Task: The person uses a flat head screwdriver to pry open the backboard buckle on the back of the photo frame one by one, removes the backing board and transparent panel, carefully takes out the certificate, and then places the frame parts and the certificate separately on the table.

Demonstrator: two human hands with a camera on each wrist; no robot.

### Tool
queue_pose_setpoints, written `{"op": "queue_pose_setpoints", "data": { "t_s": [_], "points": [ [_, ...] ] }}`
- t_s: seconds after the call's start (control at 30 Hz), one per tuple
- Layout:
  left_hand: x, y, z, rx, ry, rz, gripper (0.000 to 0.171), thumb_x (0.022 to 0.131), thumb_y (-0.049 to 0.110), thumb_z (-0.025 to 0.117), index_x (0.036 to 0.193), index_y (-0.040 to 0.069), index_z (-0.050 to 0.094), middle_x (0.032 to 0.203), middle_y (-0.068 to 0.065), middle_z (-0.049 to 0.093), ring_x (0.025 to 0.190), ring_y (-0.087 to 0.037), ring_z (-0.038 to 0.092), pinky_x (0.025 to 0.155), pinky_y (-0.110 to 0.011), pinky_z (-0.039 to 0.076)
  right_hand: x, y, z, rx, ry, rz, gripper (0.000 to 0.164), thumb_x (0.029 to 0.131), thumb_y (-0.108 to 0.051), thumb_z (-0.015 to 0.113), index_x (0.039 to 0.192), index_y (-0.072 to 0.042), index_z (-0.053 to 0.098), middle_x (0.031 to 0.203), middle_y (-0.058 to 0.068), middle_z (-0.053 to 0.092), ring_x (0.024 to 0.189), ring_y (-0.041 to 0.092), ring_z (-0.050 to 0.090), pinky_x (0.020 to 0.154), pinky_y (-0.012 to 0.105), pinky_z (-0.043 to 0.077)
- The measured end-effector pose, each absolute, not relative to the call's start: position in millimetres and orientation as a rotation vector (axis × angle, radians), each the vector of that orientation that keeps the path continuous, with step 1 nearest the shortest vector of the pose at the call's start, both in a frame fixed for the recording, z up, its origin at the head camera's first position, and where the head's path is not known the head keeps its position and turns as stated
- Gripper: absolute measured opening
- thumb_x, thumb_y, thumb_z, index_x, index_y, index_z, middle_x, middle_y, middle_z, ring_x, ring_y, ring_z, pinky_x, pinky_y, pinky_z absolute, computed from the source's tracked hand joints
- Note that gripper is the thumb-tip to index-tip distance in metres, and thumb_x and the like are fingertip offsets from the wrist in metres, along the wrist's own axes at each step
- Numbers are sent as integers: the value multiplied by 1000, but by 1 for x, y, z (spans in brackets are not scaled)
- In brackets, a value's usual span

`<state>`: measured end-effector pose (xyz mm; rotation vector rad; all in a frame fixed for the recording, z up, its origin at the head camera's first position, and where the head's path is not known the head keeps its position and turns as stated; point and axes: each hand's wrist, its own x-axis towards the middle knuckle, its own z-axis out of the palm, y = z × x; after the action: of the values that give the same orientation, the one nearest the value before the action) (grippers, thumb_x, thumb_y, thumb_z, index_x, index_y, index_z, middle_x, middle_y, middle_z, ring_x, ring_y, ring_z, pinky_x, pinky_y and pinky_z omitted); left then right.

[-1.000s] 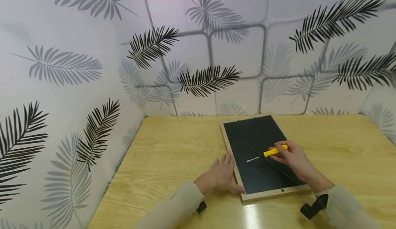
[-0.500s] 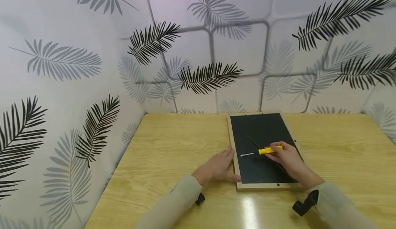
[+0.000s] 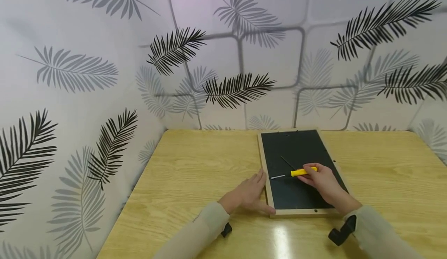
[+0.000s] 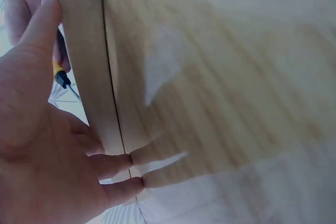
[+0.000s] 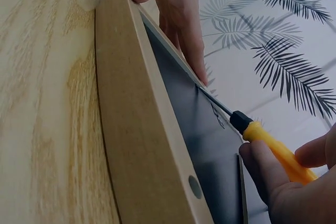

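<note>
A picture frame (image 3: 294,212) with a pale wooden rim and a black back panel (image 3: 297,146) lies back side up on the table. My right hand (image 3: 323,181) holds a screwdriver (image 3: 303,171) by its yellow handle. Its flat metal tip touches or nearly touches the inner left edge of the frame, where the right wrist view shows the shaft (image 5: 215,99) meeting the rim. Along the frame's left side rests my left hand (image 3: 249,193), fingers extended against the outer rim and thumb at the near left corner. Small dark tabs sit along the panel's edges.
A thin dark rod or strip (image 3: 286,161) runs diagonally over the panel, partly hidden by the right hand. The wooden table (image 3: 195,166) extends on both sides, with a leaf-patterned wall (image 3: 216,57) behind and at the left.
The screwdriver tip has moved left across the panel to the frame's left inner edge. The frame has turned slightly and lies squarer. The left hand stays on its side.
</note>
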<state>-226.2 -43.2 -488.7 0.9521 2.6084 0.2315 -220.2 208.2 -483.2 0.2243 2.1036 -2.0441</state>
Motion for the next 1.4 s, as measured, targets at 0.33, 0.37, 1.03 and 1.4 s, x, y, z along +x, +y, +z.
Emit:
{"op": "queue_pose_setpoints", "data": {
  "t_s": [0.33,0.37,1.03,1.4],
  "points": [
    [-228,-40,-492,961,2585,237,118,75,71,61,152,6,-1,158,-11,-6,143,-29,9,111,-46,19,-216,199,-477,154,2333,-1896,40,103,-17,41,129,14,37,124,33,45,93,20,65,80,28,51],
    [-227,-40,-492,956,2585,231,118,75,71,61,152,6,-1,158,-10,-6,143,-29,9,111,-46,19,-214,195,-475,131,2393,-1864,38,103,-16,42,127,13,39,122,32,47,94,23,65,79,28,51],
    [-221,-35,-485,971,2630,32,114,75,75,55,152,4,9,158,-12,5,140,-18,21,107,-31,30,-211,181,-457,-225,2604,-1790,49,105,-33,30,119,10,51,114,26,56,100,36,61,79,28,52],
    [-216,-34,-488,978,2643,25,117,72,78,53,152,6,8,158,-11,5,140,-18,20,106,-33,31,-204,176,-454,-400,2657,-1703,43,103,-33,39,109,3,62,112,21,60,98,31,64,80,29,52]
  ]
}}
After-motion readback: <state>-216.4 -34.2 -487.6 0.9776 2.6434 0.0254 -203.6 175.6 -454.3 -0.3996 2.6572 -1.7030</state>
